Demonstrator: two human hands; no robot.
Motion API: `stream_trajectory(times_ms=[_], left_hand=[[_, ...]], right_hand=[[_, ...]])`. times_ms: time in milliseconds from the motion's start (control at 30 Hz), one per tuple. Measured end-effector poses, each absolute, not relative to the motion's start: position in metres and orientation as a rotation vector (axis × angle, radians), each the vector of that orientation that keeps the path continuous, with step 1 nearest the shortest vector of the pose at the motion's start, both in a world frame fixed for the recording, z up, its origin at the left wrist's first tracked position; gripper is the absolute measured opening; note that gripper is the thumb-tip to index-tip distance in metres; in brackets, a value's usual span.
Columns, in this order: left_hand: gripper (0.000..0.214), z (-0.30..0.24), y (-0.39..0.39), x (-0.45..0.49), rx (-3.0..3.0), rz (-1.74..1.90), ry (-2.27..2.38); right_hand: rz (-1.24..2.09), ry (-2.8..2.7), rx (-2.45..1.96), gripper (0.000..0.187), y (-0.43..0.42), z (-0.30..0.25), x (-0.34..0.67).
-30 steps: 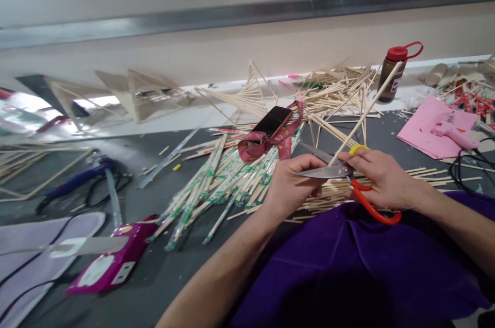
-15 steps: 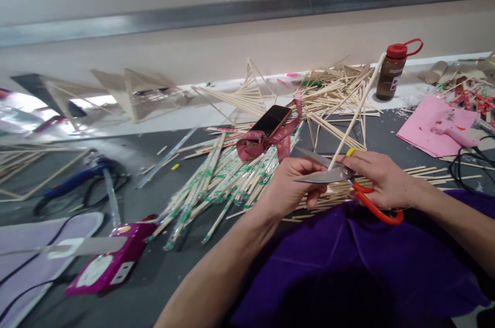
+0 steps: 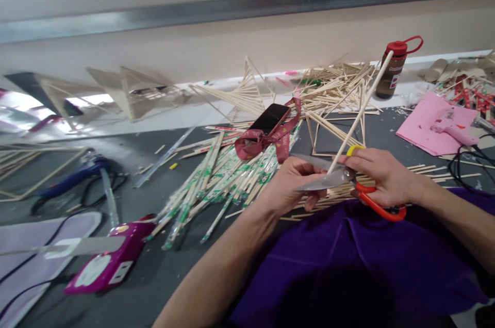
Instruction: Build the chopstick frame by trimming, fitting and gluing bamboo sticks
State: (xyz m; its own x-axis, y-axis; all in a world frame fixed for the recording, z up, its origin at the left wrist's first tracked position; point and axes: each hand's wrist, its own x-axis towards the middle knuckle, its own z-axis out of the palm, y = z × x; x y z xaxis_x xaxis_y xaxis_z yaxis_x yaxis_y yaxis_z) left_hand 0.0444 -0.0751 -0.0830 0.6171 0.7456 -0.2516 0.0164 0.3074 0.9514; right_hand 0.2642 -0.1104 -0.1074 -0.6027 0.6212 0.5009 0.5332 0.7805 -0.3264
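Note:
My right hand (image 3: 386,176) grips a pair of scissors (image 3: 381,208) with red and yellow handles, its blades parted and pointing left. A thin wooden chopstick (image 3: 361,111) rises slantwise to the upper right from between the blades. Its lower end is at my left hand (image 3: 288,183), whose fingers are closed around it, partly hidden by the blades. Beneath both hands lie several loose chopsticks (image 3: 425,176) near the purple cloth (image 3: 328,256) over my front.
Wrapped chopsticks (image 3: 209,189) and a phone (image 3: 270,117) with a red strap lie left of centre. Stick frames (image 3: 235,93) stand behind. A bottle (image 3: 389,75), a pink glue gun (image 3: 456,132), a blue glue gun (image 3: 75,178) and a magenta power strip (image 3: 110,261) are around.
The scissor blades have closed slightly on the chopstick, and the stick leans a little further right. Both hands stay in almost the same place; the view has shifted slightly.

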Motion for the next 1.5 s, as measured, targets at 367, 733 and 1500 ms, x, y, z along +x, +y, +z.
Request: stream_trajectory(times_ms=[367,733,1500], left_hand=[[0.010,-0.069,-0.090,0.045,1.535,0.894,0.984],[0.017,-0.074,-0.084,0.044,1.254,0.717,0.881],[0.023,-0.072,-0.087,0.044,1.461,0.972,1.000]], right_hand=[[0.069,-2.248,-0.983,0.050,-0.114,-0.111,0.258],[0.247,-2.285,-0.866,0.046,-0.114,-0.103,0.261],[0.065,-2.203,-1.008,0.048,-0.116,-0.109,0.259]])
